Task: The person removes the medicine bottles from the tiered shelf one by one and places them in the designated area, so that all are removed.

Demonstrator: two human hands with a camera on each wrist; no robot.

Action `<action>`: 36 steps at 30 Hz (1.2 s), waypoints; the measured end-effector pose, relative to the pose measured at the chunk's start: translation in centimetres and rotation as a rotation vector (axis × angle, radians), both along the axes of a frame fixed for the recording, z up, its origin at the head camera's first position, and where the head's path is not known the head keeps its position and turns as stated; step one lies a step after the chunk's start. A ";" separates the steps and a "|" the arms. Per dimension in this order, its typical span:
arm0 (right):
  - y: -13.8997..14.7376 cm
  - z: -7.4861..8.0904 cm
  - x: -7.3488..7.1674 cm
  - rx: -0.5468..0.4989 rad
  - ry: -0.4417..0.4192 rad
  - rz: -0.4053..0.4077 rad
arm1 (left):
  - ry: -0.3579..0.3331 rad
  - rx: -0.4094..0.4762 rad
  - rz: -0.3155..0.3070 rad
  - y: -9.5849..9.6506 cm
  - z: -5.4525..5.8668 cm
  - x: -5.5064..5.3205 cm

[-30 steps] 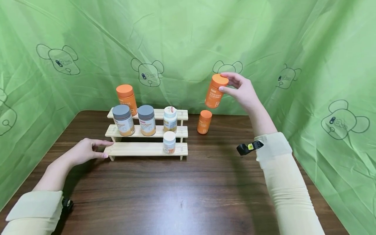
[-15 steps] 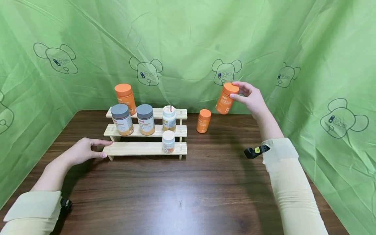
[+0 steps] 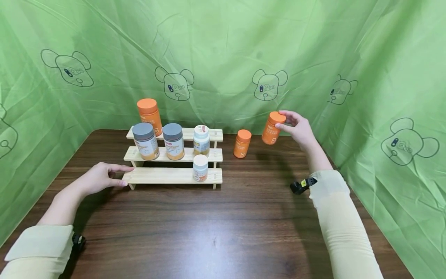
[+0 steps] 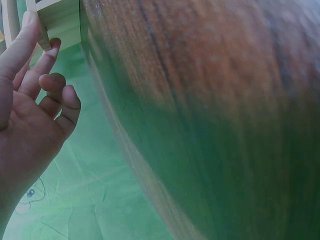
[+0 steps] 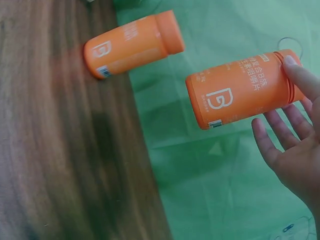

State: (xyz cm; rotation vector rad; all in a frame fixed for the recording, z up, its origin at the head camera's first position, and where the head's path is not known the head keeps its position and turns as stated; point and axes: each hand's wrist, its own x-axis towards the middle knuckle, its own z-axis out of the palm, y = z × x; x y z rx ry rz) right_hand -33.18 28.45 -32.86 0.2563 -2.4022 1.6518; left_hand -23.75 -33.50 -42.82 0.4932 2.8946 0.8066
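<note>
Pinching the L end of the wooden rack [image 3: 170, 176] at its lowest step, L grip [image 3: 99, 178] has thumb & index on the board, other fingers loosely bent below. Up & R of that grip, L grey-lid jar [image 3: 146, 144] on mid step; behind it, partly hidden, rack's orange btl [image 3: 150, 110] on top step. Next R, R grey-lid jar [image 3: 174, 144], mid step too; then lg white btl [image 3: 201, 140], same step, & sm white btl [image 3: 200, 168] on lowest step, far end from L grip. Btwn rack & R grip, upright orange btl [image 3: 242, 144] on dark wood counter [image 3: 174, 224], apart from both. Further R, held orange btl [image 3: 273, 130], tilted, base twd rack side; can't tell if base touches counter. R grip [image 3: 299, 130] has it by the cap, thumb & fingers either side. Green curtain [image 3: 223, 46] behind both grips.
</note>
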 end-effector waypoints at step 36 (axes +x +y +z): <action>-1.4 -9.4 -1.0 -0.023 -0.092 -0.072 | -0.003 0.042 0.000 0.0 0.0 0.0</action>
